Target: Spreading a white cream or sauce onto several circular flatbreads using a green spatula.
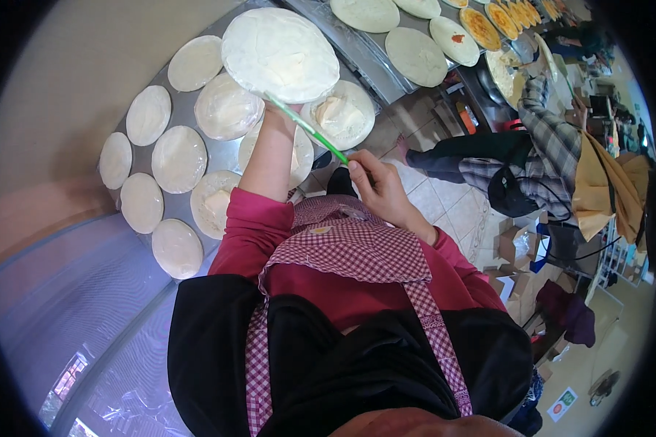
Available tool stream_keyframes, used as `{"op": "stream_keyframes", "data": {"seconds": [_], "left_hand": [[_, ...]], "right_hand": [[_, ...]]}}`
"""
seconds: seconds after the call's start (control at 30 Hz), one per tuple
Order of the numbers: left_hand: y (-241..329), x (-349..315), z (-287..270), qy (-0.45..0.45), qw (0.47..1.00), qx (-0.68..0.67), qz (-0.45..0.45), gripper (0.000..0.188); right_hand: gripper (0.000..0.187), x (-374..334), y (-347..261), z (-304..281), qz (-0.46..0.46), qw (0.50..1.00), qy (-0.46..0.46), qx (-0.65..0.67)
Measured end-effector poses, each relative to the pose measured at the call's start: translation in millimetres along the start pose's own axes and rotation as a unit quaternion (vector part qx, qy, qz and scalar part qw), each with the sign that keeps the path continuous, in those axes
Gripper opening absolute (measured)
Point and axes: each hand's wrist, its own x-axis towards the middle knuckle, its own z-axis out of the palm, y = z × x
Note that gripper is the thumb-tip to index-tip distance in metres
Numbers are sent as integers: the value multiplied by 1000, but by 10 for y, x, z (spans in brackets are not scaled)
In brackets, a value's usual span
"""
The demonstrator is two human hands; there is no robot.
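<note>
My left hand (288,108) supports a large round flatbread (280,54) from below; its fingers are mostly hidden under it. White, creamy spread covers the top of this round. In my right hand (379,186) is a slim tool with a long green handle (317,136), gripped near its lower end. The tool's tip touches the near rim of the held round, and its exact shape is too small to tell. Beneath and beside my left arm lie several flat pale rounds (178,160). One round (340,115) right of my left wrist carries a lump of creamy spread.
The rounds rest on a metal table (140,162). A second surface at the top holds pale rounds (415,57) and orange-topped ones (479,29). Another person (554,167) in a plaid shirt works at the right, by a large pan (499,76). Cardboard boxes (517,244) stand on the tiled floor.
</note>
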Motion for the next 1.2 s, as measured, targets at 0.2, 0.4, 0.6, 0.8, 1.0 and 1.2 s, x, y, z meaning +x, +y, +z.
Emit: {"op": "stream_keyframes", "data": {"seconds": [0.2, 0.4, 0.6, 0.8, 1.0, 1.2], "left_hand": [[54, -72, -170, -173, 914, -341, -134, 69], [-56, -262, 69, -22, 998, -53, -37, 68], [-76, -273, -36, -72, 989, -110, -69, 69], [-206, -219, -305, -45, 998, -43, 1, 66], [77, -166, -607, -194, 932, -299, -66, 66], [485, -162, -884, -153, 950, -271, -36, 64]], "right_hand": [[15, 323, 332, -221, 20, 995, 101, -10], [12, 288, 375, 15, 12, 992, 109, -54], [15, 165, 170, 163, 9, 1000, 27, 8], [21, 182, 16, 90, 134, 953, -100, 251], [29, 286, 82, -127, 213, 862, -131, 440], [30, 252, 261, -90, 223, 848, -44, 479]]}}
